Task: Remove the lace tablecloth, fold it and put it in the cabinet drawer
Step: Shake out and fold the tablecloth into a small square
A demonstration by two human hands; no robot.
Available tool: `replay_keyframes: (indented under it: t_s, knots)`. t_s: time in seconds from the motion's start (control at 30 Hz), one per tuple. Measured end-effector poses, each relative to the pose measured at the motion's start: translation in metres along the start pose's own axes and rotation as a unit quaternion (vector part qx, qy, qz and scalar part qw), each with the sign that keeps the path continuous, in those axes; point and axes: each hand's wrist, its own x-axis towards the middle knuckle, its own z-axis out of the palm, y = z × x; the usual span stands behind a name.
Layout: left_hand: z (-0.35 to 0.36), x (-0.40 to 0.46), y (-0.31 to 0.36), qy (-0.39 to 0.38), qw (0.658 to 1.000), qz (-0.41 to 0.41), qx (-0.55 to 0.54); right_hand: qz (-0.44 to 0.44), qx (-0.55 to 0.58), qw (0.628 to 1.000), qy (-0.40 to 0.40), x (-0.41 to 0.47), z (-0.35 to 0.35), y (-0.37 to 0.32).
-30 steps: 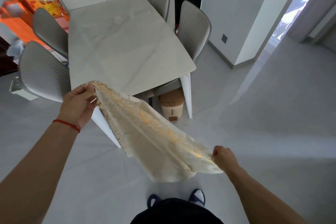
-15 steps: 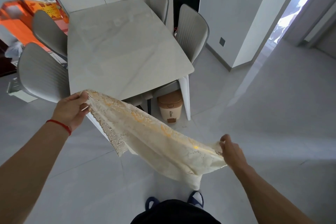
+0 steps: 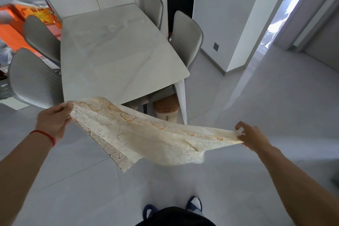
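Observation:
A cream lace tablecloth (image 3: 146,137) with gold flower motifs hangs stretched in the air between my hands, off the table and doubled over, its scalloped edge drooping toward the floor. My left hand (image 3: 53,121), with a red string on the wrist, pinches one end near the table's near left corner. My right hand (image 3: 251,137) grips the other end out to the right. The marble-look dining table (image 3: 113,57) in front of me is bare. A grey cabinet (image 3: 95,0) with flat fronts stands against the far wall behind the table.
Four grey chairs surround the table, two on the left (image 3: 33,80) and two on the right (image 3: 187,38). A small beige bin (image 3: 166,112) sits under the table's near right corner. Bottles and clutter top the cabinet. Open tiled floor (image 3: 256,97) stretches right toward a doorway.
My right hand has risen and swung out to the right, pulling the cloth taut and nearly level. My left hand stays near the table corner. The view has backed away a little.

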Motion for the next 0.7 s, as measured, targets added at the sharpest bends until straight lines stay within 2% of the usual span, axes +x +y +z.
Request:
replay_keyframes:
  t_s: [0.07, 0.1, 0.23, 0.33, 0.47, 0.53, 0.63, 0.7]
  knots:
    - [0.000, 0.004, 0.004, -0.001, 1.000, 0.025, 0.015, -0.033, -0.055, 0.997, -0.046, -0.003, 0.002, 0.003]
    - [0.001, 0.005, 0.007, -0.001, 0.999, 0.034, 0.019, -0.029, -0.061, 0.997, -0.045, -0.003, 0.004, 0.003]
    - [-0.002, 0.011, 0.015, 0.012, 0.999, 0.045, 0.026, 0.052, 0.011, 0.998, 0.031, -0.002, -0.001, -0.008]
    - [-0.008, 0.013, 0.018, 0.012, 0.998, 0.051, 0.043, 0.084, 0.086, 0.984, 0.132, 0.004, -0.024, -0.022]
    - [-0.006, 0.016, 0.014, 0.012, 0.997, 0.052, 0.055, 0.040, 0.022, 0.995, 0.094, 0.014, -0.064, -0.046]
    - [0.000, 0.014, 0.014, 0.015, 0.998, 0.041, 0.044, 0.004, -0.012, 0.991, 0.132, 0.019, -0.081, -0.057]
    - [0.010, 0.010, 0.014, 0.015, 0.999, 0.022, 0.039, -0.052, -0.031, 0.989, 0.132, 0.018, -0.094, -0.075]
    - [0.011, 0.010, 0.015, 0.022, 0.999, 0.017, 0.040, -0.037, 0.008, 0.979, 0.199, 0.018, -0.102, -0.077]
